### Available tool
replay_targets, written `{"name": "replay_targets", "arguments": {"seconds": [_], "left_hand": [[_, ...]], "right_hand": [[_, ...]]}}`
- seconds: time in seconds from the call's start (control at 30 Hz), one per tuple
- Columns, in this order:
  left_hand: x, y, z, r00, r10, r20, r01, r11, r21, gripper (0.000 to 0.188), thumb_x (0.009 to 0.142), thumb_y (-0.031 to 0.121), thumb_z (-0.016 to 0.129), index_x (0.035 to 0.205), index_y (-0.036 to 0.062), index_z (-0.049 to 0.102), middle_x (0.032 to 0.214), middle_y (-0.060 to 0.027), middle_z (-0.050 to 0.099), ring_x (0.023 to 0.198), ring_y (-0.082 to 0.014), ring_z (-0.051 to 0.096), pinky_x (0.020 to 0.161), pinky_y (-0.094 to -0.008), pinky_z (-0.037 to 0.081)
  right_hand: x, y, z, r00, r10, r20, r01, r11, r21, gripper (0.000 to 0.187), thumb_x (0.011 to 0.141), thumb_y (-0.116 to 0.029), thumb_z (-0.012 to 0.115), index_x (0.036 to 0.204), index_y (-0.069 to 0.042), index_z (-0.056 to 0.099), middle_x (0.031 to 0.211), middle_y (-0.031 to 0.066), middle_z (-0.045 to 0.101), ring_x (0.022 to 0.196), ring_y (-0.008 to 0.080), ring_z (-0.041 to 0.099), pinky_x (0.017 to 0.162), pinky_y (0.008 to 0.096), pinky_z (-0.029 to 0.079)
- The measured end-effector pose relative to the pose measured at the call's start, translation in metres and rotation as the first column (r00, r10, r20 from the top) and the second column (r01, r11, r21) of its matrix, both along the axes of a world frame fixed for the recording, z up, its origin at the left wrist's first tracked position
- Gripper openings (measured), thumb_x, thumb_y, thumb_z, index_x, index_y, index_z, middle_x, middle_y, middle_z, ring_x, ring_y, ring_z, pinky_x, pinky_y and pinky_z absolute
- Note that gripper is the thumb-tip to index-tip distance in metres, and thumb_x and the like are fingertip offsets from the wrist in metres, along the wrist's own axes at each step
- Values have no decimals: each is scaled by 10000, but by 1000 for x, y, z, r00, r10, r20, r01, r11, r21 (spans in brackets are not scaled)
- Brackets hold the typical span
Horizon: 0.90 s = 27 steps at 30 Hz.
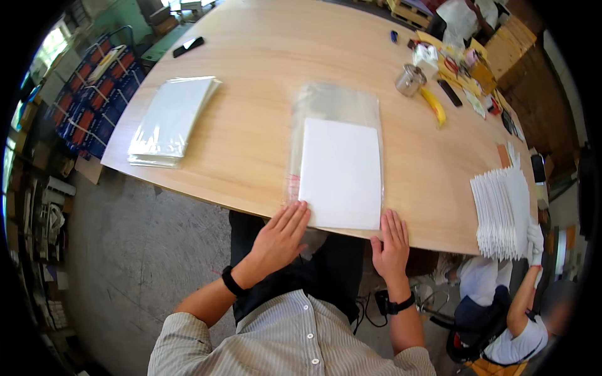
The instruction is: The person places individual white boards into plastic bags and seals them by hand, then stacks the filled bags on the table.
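In front of me a white sheet or thin booklet [342, 172] lies on a stack of clear plastic sleeves [332, 100], close to the table's near edge. Whether it is inside the top sleeve I cannot tell. My left hand [285, 229] rests flat, fingertips at its lower left corner. At the lower right corner is my right hand [391, 241], fingers stretched out along the side. Neither hand grips anything. Farther left sits a pile of white items in clear plastic [170, 119].
At the right edge stands a tall stack of white folded papers [501, 210], touched by a co-worker's gloved hand [535, 243]. A banana [433, 105], a metal canister [410, 80] and small clutter lie back right. A black phone [188, 46] lies at the far left.
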<state>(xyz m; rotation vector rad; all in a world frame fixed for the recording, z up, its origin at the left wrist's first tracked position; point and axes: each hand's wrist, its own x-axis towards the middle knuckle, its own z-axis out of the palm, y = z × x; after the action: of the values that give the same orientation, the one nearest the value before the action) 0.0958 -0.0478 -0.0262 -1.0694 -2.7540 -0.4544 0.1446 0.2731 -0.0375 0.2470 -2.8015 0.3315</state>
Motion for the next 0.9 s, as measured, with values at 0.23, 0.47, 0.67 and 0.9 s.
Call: {"name": "replay_targets", "arguments": {"seconds": [0.23,0.47,0.67,0.9], "left_hand": [[-11,-6,2,982,-38,-187,60,992,114,376,849,124,676,1215,36,684,1306,-84,679,1243,-243,628,1021,-393,503],[-17,-12,20,936,-37,-351,109,977,186,368,821,130,658,1172,31,696,1259,-66,703,1074,-214,652,887,-367,526],[-25,-5,28,911,-48,-410,219,898,382,365,791,87,682,1149,15,701,1230,-102,712,933,-217,690,789,-338,568],[-22,-14,40,934,-69,-351,238,852,466,291,860,66,718,1149,33,709,1279,-86,687,1056,-236,695,885,-327,579]], "right_hand": [[-2,-10,3,987,-112,-112,63,927,-370,397,1025,-209,621,1324,52,611,1384,235,609,1310,396,544,1118,462,414],[42,-9,-18,953,174,247,187,301,-935,396,1102,-308,528,1018,30,715,930,135,751,722,156,643,655,271,493],[3,-19,-4,890,329,315,442,-454,-774,643,1090,-592,379,1133,-13,656,841,218,732,610,237,610,550,311,446],[-19,-33,22,920,201,336,390,-394,-832,244,994,-111,616,1215,-16,574,731,189,699,497,215,577,467,300,436]]}}
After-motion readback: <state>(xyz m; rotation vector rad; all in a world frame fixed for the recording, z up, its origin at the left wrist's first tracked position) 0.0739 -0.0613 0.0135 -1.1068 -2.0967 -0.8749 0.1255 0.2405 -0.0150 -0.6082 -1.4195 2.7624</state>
